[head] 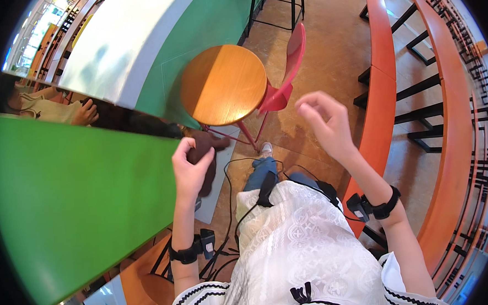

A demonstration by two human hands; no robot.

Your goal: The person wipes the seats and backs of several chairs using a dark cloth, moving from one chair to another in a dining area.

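Observation:
My left hand (191, 167) is raised beside the edge of a green tabletop (85, 202), thumb and fingers apart in a curve, with nothing between them. A dark brown shape (204, 150) shows behind it; what it is I cannot tell. My right hand (327, 121) hangs in the air over the floor, fingers curled towards the thumb, holding nothing that shows. Each forearm bears a black strap with a small device, the left one (191, 247) and the right one (375, 205). Black cables (230, 203) run down before my white lace top.
Ahead stand a round wooden stool seat or small table (224, 85) and a red chair (286, 84). Long orange benches or tables (380, 104) with black legs line the right. A white tabletop (118, 39) lies at the upper left, and a mirror-like strip (59, 106) reflects a person.

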